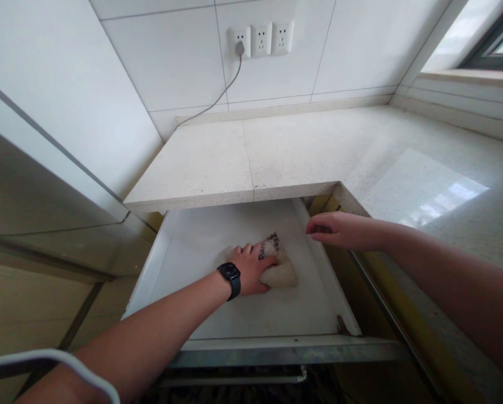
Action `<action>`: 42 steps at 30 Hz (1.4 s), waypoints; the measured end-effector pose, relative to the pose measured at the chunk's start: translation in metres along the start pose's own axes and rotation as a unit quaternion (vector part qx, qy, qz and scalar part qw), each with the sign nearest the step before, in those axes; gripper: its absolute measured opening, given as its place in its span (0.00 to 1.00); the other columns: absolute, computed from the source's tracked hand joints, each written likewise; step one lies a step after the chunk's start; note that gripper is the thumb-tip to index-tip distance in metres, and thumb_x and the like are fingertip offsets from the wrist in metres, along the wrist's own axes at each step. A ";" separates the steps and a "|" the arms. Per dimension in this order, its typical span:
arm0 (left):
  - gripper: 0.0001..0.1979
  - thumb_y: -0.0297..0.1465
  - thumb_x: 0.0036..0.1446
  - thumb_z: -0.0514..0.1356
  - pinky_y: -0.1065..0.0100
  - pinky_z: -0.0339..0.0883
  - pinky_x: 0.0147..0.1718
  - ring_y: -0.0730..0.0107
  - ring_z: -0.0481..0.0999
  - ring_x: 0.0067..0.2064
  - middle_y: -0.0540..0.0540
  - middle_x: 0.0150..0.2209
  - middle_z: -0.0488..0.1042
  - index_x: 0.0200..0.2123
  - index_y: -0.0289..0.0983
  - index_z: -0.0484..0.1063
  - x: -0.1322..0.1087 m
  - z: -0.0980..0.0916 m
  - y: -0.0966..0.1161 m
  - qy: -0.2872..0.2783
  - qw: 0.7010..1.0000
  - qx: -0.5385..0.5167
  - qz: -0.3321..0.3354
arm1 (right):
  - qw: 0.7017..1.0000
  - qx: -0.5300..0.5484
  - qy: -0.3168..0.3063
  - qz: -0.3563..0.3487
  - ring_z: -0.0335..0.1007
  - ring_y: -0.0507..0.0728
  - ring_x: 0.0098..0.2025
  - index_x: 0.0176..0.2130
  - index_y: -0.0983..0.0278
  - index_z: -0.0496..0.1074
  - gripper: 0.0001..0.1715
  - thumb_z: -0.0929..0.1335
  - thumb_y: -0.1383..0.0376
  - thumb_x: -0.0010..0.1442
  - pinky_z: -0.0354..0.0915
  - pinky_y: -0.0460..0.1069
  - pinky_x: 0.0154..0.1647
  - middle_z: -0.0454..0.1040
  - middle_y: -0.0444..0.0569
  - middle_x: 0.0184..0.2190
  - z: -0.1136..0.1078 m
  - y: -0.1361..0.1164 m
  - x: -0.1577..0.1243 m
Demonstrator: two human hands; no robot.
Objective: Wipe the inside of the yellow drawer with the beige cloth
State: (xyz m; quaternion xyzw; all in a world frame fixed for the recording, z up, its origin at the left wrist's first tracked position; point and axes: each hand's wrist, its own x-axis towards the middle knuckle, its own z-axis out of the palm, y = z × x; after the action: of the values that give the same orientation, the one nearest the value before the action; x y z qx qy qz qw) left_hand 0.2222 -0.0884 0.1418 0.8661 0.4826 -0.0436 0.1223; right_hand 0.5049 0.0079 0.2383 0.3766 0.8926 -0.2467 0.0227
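A beige cloth [282,274] with a dark patterned patch lies bunched on the white bottom of a pulled-out drawer [201,308]. My left hand [250,269], with a black watch on its wrist, presses down on the cloth and grips it, thumb to the right. Part of the cloth is hidden beneath the palm and fingers. Over the drawer's right side wall hangs my right hand [333,229], its fingers loosely curved and apart from the thumb. Nothing shows in it.
A pale stone countertop [201,157] overhangs the drawer's back and continues along the right. White cabinet panels [70,101] stand at the left. A grey cord [218,101] runs from a wall socket [261,40]. A white curved bar [58,354] crosses the lower left corner.
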 end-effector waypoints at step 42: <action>0.24 0.46 0.67 0.52 0.51 0.61 0.51 0.48 0.68 0.53 0.36 0.52 0.69 0.59 0.40 0.67 0.084 0.024 0.065 0.122 0.991 0.014 -0.051 | 0.999 0.004 -0.039 0.030 0.74 0.57 0.42 0.48 0.63 0.76 0.15 0.66 0.61 0.64 0.64 0.48 0.40 0.80 0.51 0.43 -0.009 -0.008 -0.001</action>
State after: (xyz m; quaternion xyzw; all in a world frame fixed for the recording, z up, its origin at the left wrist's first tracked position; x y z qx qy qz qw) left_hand 0.3223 -0.0581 0.1138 0.8411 0.5365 0.0494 0.0486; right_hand 0.5017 0.0067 0.2500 0.3931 0.8786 -0.2637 0.0635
